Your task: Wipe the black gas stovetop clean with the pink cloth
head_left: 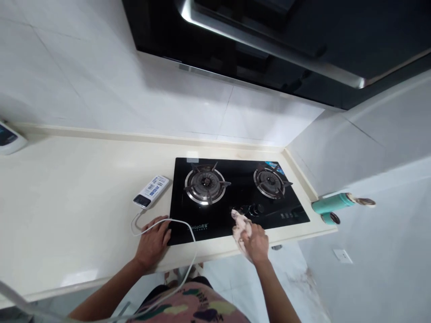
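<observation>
In the head view my right hand (256,242) is closed around a pale, crumpled cloth (239,228), which lies at the front edge of a black glass gas stove (215,226), by its control knobs (257,209). My left hand (153,244) rests palm down on the counter, fingers stretched, at the stove's front left corner. A white charging cable (183,223) passes over that hand. Beyond it lies a white power bank (151,192) with a small dark display, joined to the cable. The stove carries a left burner (206,183) and a right burner (269,181).
A black range hood (256,63) overhangs the stove. Teal cylinders, a tall one (332,203) and a short one (330,218), stand at the counter's right end. A white device (10,139) sits at the far left of the cream counter (77,197).
</observation>
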`<action>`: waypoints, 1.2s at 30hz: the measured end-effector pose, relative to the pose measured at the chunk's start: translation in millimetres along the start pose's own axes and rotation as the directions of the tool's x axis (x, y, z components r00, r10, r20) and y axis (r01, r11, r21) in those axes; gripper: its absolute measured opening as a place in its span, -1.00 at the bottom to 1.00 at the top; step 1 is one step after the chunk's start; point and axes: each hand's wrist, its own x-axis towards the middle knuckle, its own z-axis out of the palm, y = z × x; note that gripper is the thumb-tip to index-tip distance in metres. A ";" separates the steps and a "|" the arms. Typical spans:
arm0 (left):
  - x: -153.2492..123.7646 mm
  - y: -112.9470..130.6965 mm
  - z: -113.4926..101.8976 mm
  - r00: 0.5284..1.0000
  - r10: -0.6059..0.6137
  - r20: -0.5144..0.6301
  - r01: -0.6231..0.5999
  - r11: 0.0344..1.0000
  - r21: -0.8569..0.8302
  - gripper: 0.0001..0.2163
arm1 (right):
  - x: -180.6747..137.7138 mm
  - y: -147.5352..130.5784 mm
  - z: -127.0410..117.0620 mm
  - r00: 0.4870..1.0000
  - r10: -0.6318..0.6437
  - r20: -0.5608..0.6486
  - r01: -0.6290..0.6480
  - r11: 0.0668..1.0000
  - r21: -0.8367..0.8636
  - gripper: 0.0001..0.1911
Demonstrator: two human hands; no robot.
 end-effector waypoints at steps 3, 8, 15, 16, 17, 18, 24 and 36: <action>-1.1 -8.4 -2.0 0.998 0.057 -0.006 -0.057 0.998 -0.004 -0.61 | -11.4 72.9 -2.1 0.978 0.203 0.039 -0.205 0.977 0.056 -0.58; -18.8 -37.6 -20.9 0.991 0.132 -0.004 -0.132 0.991 0.016 -0.62 | -1.8 163.0 -27.4 0.875 0.464 0.140 -0.480 0.868 0.125 -0.45; -39.6 -66.5 -29.2 0.991 0.133 -0.007 -0.131 0.984 0.119 -0.62 | 64.1 210.7 -72.0 0.889 0.453 -0.073 -0.416 0.863 0.287 -0.30; -39.2 -65.3 -28.2 0.993 0.122 -0.009 -0.119 0.983 0.137 -0.61 | 75.8 214.0 -75.1 0.894 0.444 -0.053 -0.414 0.867 0.275 -0.33; -38.6 -63.1 -27.6 0.995 0.102 -0.009 -0.100 0.983 0.156 -0.60 | 86.4 215.9 -76.1 0.896 0.444 -0.018 -0.424 0.866 0.264 -0.35; -38.0 -60.4 -27.4 0.997 0.080 -0.006 -0.078 0.982 0.172 -0.59 | 95.2 216.1 -74.6 0.891 0.453 0.018 -0.443 0.860 0.253 -0.36; -38.1 -47.6 -31.3 0.998 -0.018 0.060 0.006 0.982 0.189 -0.51 | 84.0 173.8 -22.5 0.882 0.471 -0.032 -0.462 0.875 0.148 -0.38; -40.9 -29.4 -36.8 0.989 -0.084 0.120 0.062 0.982 0.179 -0.52 | -31.0 -18.7 14.7 0.970 -0.238 0.045 0.237 0.971 0.031 -0.52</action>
